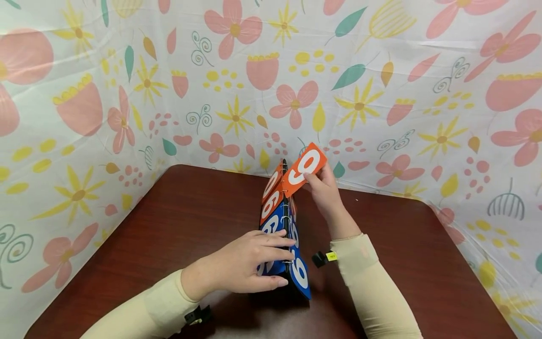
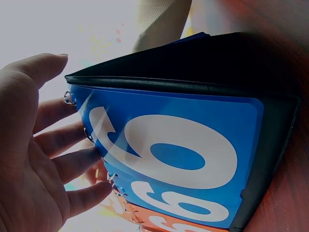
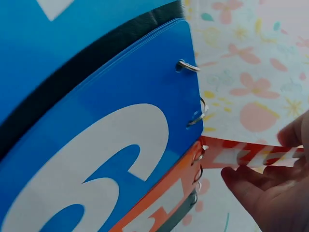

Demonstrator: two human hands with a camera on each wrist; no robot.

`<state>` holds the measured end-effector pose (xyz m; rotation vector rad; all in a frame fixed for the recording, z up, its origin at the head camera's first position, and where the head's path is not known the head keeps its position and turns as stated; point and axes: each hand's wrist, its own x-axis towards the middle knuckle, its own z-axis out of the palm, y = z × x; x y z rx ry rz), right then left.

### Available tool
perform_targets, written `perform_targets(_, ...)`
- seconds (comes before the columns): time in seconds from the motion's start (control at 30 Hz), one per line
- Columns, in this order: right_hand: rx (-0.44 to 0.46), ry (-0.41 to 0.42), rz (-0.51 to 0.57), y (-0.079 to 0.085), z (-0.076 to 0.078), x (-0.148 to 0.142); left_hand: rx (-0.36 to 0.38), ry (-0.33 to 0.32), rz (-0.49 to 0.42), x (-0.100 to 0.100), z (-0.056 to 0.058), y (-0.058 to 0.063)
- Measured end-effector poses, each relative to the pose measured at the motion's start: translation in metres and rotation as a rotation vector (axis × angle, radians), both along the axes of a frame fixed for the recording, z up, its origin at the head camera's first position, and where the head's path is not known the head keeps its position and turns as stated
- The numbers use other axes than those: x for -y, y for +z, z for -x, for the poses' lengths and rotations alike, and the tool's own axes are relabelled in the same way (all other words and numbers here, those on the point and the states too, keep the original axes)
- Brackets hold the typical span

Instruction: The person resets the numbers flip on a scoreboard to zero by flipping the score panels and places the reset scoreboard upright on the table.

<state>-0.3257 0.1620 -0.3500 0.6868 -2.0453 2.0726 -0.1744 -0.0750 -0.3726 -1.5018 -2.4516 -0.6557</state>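
Note:
A tabletop flip scoreboard (image 1: 288, 287) stands like a tent, its black covers (image 2: 280, 150) carrying blue cards (image 2: 178, 108) and orange cards (image 1: 275, 200) with white numerals on metal rings. My right hand (image 1: 327, 195) pinches one orange number card (image 1: 302, 165) between thumb and fingers, raised over the far end of the ridge and still on its rings. In the right wrist view that card (image 3: 224, 153) is seen nearly edge-on. My left hand (image 1: 241, 261) lies across the near part of the ridge, fingers extended and fingertips at the rings (image 2: 70, 98).
The scoreboard stands on a dark red-brown table (image 1: 186, 207). White cloth with printed flowers (image 1: 237, 28) hangs behind the table and at both sides. Small black devices (image 1: 323, 258) are strapped at the sleeved wrists.

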Motion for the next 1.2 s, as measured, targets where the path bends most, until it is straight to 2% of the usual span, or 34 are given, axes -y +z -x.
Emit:
perform_targets(0.07,-0.064,0.006,-0.102,0.004,0.003,0.005,-0.003,-0.003,-0.004,0.0,0.0,0.0)
perform_targets(0.17,-0.16,0.058,-0.238,0.009,0.008,0.014,0.0,-0.007,-0.008,0.0,0.0,0.0)
perform_targets(0.27,-0.219,0.098,-0.372,0.011,0.012,0.02,0.009,-0.009,-0.006,0.001,0.001,0.0)
perform_targets(0.47,-0.226,0.106,-0.664,0.01,0.011,0.031,0.03,-0.01,-0.014,0.001,0.001,0.0)
perform_targets(0.53,-0.223,0.109,-0.732,0.009,0.011,0.034,0.036,-0.013,-0.021,0.001,0.001,0.0)
perform_targets(0.63,-0.245,0.127,-0.801,0.006,0.013,0.035,0.028,-0.012,-0.018,0.001,0.001,0.0)
perform_targets(0.9,-0.317,0.243,-0.894,0.006,0.018,0.036,0.032,-0.002,0.003,0.002,0.001,0.002)
perform_targets(1.0,-0.333,0.248,-0.952,0.009,0.017,0.038,0.031,0.001,0.006,0.002,0.001,0.002)
perform_targets(1.2,-0.249,0.219,-1.04,0.017,0.013,0.039,0.003,-0.007,0.002,0.001,0.001,0.001)
